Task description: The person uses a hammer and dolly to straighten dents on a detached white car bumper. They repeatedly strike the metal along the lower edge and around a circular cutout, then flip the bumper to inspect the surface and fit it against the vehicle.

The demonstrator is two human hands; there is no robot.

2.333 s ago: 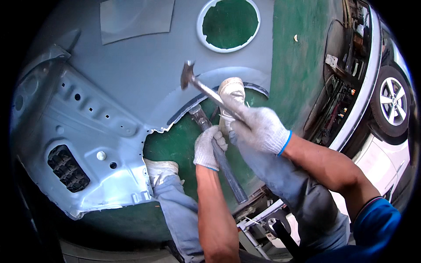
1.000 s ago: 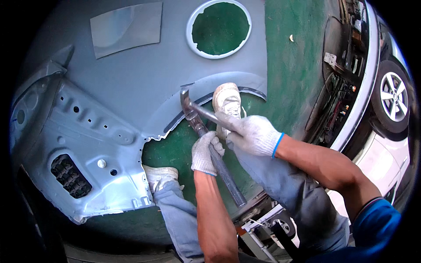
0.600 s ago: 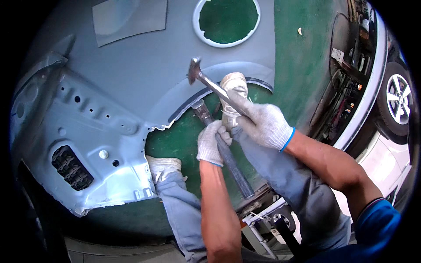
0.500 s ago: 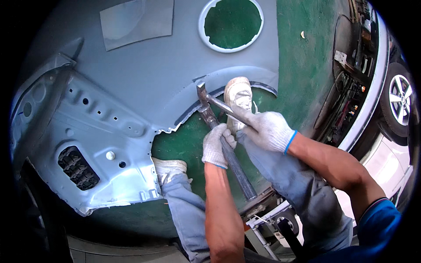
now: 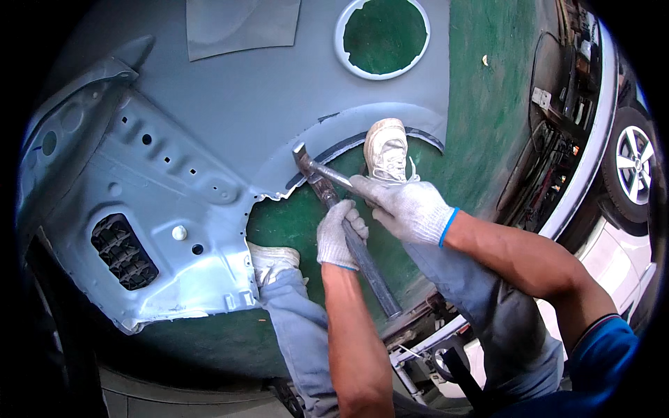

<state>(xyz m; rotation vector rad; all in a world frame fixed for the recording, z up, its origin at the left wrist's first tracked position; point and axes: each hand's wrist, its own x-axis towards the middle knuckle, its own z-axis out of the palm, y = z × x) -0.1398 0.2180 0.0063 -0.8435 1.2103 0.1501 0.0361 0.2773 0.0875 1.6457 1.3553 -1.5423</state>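
My left hand (image 5: 340,235), in a white knit glove, is closed round a dark metal bar (image 5: 375,275). The bar slants up to the left, its upper end at the wheel-arch edge of a grey car body panel (image 5: 230,118). My right hand (image 5: 410,207), gloved too with a blue cuff, grips a hammer (image 5: 327,174) by its handle. The hammer's head lies over the bar's upper end, beside the arch lip; whether they touch I cannot tell. A dark strip (image 5: 348,145) runs along the arch, and the lip's left part is jagged.
My white shoes (image 5: 388,150) stand in the arch opening on the green floor (image 5: 481,104). A loose sheet-metal piece (image 5: 240,28) lies on the panel near a round hole with a pale rim (image 5: 339,42). At right are a car wheel (image 5: 634,160) and car parts.
The hammer and bar have shifted left along the arch edge, toward its jagged part, with both hands still gripping. The whole view has shifted slightly, so the panel sits higher and further right.
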